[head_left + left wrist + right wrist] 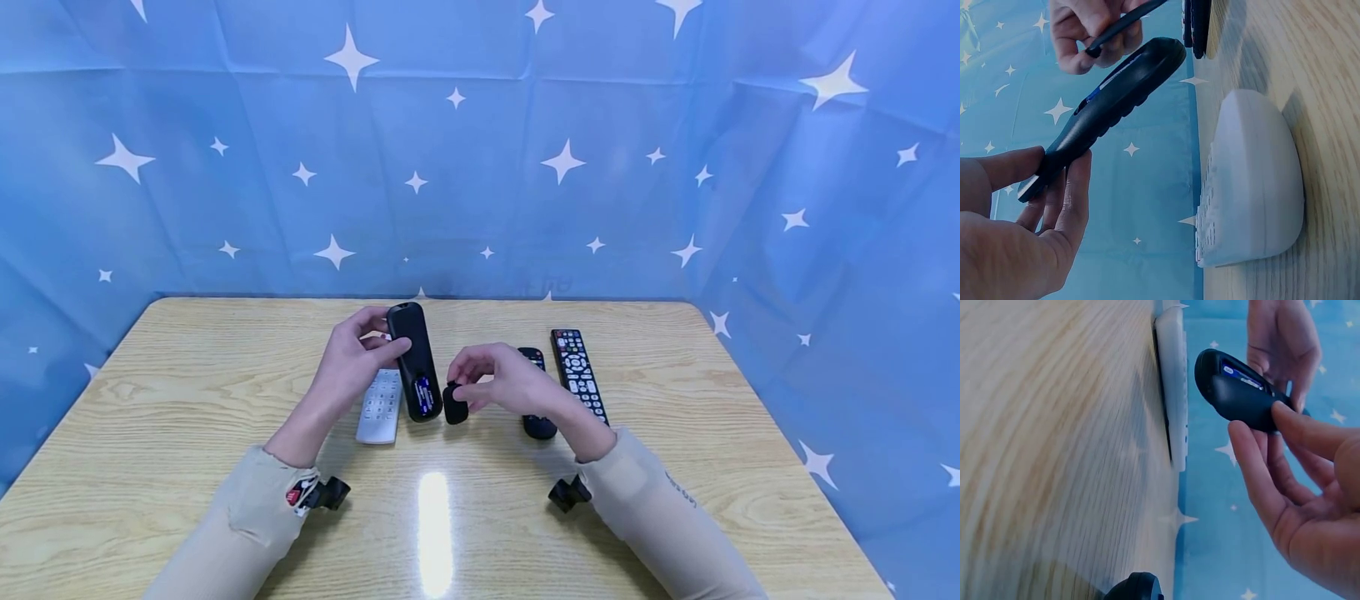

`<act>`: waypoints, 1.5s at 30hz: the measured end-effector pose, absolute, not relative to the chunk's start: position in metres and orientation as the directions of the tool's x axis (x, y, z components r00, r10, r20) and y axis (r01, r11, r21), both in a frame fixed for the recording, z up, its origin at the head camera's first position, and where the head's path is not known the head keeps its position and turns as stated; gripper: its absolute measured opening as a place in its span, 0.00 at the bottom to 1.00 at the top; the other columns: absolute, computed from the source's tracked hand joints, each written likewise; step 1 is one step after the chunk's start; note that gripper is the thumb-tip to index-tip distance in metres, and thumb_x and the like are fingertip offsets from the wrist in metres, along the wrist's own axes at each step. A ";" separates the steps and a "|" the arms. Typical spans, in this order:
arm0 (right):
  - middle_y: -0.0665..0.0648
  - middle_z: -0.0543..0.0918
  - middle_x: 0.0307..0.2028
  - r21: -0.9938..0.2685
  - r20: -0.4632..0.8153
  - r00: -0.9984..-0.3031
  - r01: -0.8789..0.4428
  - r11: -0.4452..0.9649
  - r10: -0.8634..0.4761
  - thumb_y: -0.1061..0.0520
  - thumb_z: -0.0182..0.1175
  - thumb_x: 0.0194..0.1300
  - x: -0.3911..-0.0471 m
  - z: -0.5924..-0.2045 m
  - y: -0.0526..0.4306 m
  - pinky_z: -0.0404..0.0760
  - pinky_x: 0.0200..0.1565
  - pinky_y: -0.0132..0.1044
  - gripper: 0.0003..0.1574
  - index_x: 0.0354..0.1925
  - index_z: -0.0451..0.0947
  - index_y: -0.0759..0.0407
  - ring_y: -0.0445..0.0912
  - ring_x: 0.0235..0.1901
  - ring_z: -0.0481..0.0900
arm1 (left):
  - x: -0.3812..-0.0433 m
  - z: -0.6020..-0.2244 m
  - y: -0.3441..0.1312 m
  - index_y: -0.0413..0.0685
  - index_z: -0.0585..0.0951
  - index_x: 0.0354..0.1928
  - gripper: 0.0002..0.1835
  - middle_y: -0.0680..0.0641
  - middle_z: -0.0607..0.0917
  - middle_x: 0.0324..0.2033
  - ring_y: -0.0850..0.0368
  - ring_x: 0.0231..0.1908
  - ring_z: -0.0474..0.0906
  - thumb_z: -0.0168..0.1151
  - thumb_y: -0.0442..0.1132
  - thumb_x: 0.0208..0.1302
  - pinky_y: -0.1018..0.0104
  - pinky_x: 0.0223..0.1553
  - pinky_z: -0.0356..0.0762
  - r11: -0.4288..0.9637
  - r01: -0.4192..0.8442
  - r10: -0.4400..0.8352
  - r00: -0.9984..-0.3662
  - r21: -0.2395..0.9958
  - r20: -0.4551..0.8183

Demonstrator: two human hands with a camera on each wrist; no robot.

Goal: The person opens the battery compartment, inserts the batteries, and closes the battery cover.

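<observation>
My left hand point(351, 357) grips a black remote control point(411, 354) by its upper end, back side toward me. In its lower end the battery bay lies uncovered, and blue batteries point(424, 396) show inside. Just to the right, my right hand point(504, 379) pinches a small black battery cover point(455, 403) between thumb and fingers. In the left wrist view the cover point(1124, 26) is apart from the remote point(1107, 106), held close above its open bay. The right wrist view shows the cover point(1244, 405) partly in front of the bay.
A white remote point(380, 407) lies on the wooden table point(225, 400), partly behind my left hand. Right of my right hand lie a short black remote point(539, 427) and a longer black remote point(577, 367). A blue star-patterned cloth point(480, 150) hangs behind the table.
</observation>
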State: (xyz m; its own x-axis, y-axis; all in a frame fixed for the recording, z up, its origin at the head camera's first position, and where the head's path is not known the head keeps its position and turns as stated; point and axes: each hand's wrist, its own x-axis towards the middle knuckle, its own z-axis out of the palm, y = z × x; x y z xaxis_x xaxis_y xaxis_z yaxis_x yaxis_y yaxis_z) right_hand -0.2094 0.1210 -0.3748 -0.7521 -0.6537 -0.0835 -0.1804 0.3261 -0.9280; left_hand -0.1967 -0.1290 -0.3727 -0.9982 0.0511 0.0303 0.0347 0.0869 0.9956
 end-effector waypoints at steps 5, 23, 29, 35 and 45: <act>0.60 0.82 0.37 -0.935 -0.043 -0.769 -0.195 0.298 -0.638 0.65 0.68 0.68 -0.206 -0.373 0.117 0.87 0.41 0.58 0.08 0.45 0.81 0.62 0.54 0.39 0.82 | -0.197 -0.373 -0.129 0.34 0.73 0.65 0.26 0.36 0.78 0.48 0.53 0.41 0.85 0.68 0.29 0.67 0.62 0.42 0.87 0.102 0.030 0.055 -0.998 0.994 0.024; 0.57 0.85 0.38 -0.902 0.106 -0.758 -0.346 0.258 -0.644 0.65 0.68 0.68 -0.198 -0.373 0.106 0.88 0.40 0.42 0.09 0.46 0.83 0.61 0.48 0.40 0.84 | -0.195 -0.375 -0.123 0.34 0.73 0.66 0.25 0.36 0.79 0.48 0.47 0.45 0.85 0.67 0.29 0.69 0.62 0.42 0.87 0.103 0.037 0.078 -0.997 0.994 0.029; 0.57 0.86 0.40 -0.865 0.143 -0.737 -0.418 0.279 -0.661 0.63 0.69 0.68 -0.198 -0.376 0.105 0.87 0.41 0.40 0.08 0.45 0.83 0.59 0.45 0.41 0.84 | -0.195 -0.376 -0.121 0.34 0.73 0.65 0.25 0.37 0.79 0.47 0.48 0.44 0.86 0.67 0.29 0.68 0.62 0.41 0.87 0.109 0.041 0.085 -0.996 0.993 0.032; 0.49 0.86 0.38 -0.842 0.154 -0.734 -0.448 0.302 -0.661 0.64 0.69 0.67 -0.197 -0.379 0.106 0.87 0.42 0.45 0.09 0.44 0.83 0.56 0.42 0.39 0.84 | -0.194 -0.377 -0.119 0.35 0.74 0.66 0.25 0.37 0.79 0.47 0.47 0.44 0.86 0.67 0.30 0.69 0.63 0.41 0.87 0.114 0.051 0.090 -0.995 0.992 0.041; 0.46 0.85 0.37 -0.792 0.165 -0.742 -0.492 0.361 -0.650 0.62 0.70 0.67 -0.198 -0.379 0.107 0.85 0.42 0.43 0.08 0.44 0.83 0.54 0.40 0.40 0.82 | -0.193 -0.375 -0.116 0.35 0.73 0.66 0.25 0.36 0.80 0.48 0.45 0.45 0.86 0.66 0.30 0.69 0.62 0.41 0.87 0.113 0.057 0.104 -0.994 0.992 0.045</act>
